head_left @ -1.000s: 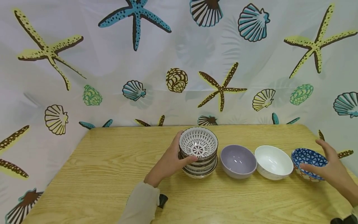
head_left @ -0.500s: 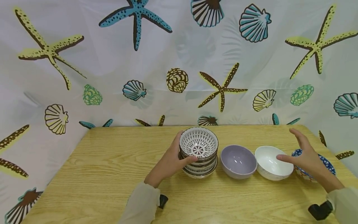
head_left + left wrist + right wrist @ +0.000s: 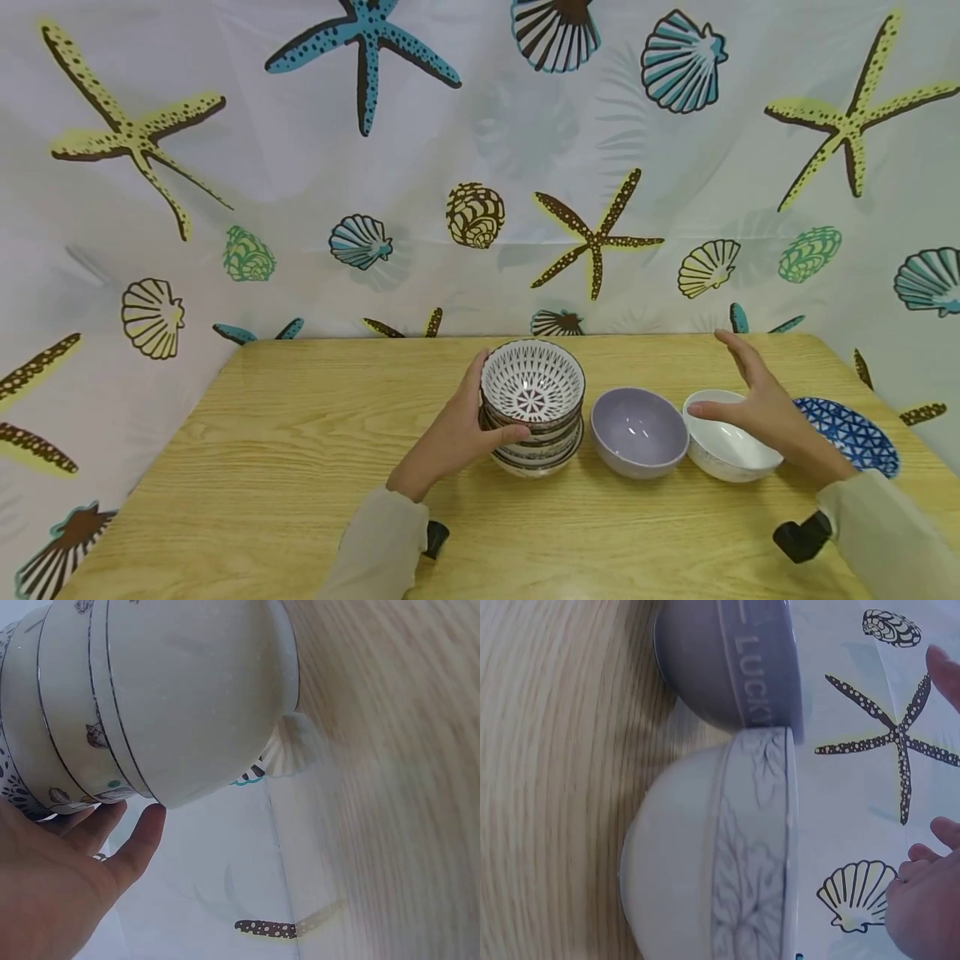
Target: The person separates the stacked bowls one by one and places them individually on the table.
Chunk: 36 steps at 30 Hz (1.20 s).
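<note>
Grips the bowl stack with left fingers and holds right fingers loose and wide, with the white bowl below.

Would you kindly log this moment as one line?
left hand: grips bowl stack; right hand: empty, above white bowl; purple bowl: between bowl stack and white bowl; blue bowl: rightmost

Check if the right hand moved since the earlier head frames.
Yes, the right hand went left, from the blue bowl to the white bowl, which stayed put.
</note>
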Available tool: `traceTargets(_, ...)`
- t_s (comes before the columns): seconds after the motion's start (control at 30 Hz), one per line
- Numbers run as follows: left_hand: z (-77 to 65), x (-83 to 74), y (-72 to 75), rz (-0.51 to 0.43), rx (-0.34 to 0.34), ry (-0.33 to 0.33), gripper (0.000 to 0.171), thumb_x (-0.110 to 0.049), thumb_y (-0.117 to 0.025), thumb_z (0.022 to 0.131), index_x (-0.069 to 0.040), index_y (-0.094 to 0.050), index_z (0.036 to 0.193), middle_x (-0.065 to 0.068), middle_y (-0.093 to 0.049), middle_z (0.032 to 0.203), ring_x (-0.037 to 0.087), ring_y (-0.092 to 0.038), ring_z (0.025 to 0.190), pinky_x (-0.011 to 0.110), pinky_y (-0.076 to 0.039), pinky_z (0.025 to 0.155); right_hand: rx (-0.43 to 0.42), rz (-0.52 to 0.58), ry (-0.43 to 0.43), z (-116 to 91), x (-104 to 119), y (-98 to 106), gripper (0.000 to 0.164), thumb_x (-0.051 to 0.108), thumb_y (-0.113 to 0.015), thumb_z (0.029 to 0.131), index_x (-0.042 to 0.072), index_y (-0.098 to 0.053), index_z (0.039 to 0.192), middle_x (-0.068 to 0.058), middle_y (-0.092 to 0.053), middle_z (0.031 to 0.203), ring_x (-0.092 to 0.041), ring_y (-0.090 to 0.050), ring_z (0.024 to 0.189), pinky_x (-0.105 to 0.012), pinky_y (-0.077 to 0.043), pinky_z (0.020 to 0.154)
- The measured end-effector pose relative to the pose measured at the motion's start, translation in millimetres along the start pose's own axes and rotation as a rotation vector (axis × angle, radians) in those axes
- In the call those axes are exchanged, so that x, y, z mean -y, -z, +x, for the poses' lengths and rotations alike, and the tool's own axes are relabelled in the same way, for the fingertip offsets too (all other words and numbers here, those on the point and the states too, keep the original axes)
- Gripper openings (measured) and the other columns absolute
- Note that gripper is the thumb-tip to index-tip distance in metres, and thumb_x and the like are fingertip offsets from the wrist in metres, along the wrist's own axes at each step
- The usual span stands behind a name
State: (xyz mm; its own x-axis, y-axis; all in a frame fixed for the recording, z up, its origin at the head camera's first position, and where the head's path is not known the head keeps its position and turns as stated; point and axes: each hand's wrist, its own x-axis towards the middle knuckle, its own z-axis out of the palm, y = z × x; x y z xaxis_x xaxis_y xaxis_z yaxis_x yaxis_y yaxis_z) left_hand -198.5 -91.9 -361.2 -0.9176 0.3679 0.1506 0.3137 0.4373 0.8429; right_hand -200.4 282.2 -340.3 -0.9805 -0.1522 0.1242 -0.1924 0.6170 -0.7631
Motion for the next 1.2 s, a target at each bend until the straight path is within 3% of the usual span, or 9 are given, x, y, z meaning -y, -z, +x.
traceTargets(0.37,0.7,-0.7,-3.2,-0.012,-0.024,0.038,0.118,-0.039,-0.081,0.074,-0.021,0.004,0.154,0.010,-0.017,0.158,0.032,-0.026,0.143,0.055,-0.028,0.112,0.056,0.076,0.025,14,15,-26,0.106,0.024,-0.079,0.078,0.016,-0.007,0.154,-0.015,-0.001,0.160,-0.042,0.000,0.146,-0.071,-0.011,0.107)
traceTargets(0.7,0.8,-0.2,-3.4,-0.014,-0.011,0.044,0.118,-0.041,-0.081,0.074,-0.022,0.004,0.154,0.009,-0.017,0.158,0.030,-0.025,0.143,0.054,-0.026,0.113,0.088,0.131,0.100,24,26,-47,0.104,0.023,-0.080,0.077,0.019,-0.011,0.154,-0.009,-0.007,0.161,-0.034,-0.004,0.148,-0.066,-0.012,0.111)
traceTargets(1.2,-1.3,2.3,-3.7,0.019,-0.048,0.066,0.115,-0.045,-0.081,0.072,-0.028,-0.002,0.154,0.008,-0.027,0.155,0.033,-0.032,0.140,0.058,-0.032,0.108,0.191,0.180,0.274,33,52,-78,0.107,0.031,-0.084,0.072,0.015,-0.016,0.153,-0.010,-0.013,0.160,-0.035,-0.007,0.147,-0.060,-0.009,0.115)
